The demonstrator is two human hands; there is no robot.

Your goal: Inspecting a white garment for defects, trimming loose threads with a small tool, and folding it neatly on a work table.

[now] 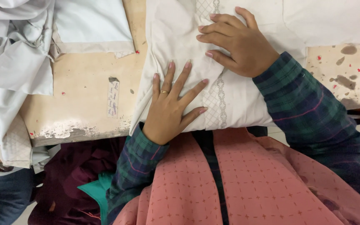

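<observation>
I note the white folded garment runs off the far edge of view, so its full extent cannot be judged. It lies on the desk, its near edge overhanging. My left hand rests flat on it, fingers spread; my right hand presses flat beside it, fingers close together. A paper label lies left of the garment. A heap of pale cloth crowds the far left, partly cut off.
</observation>
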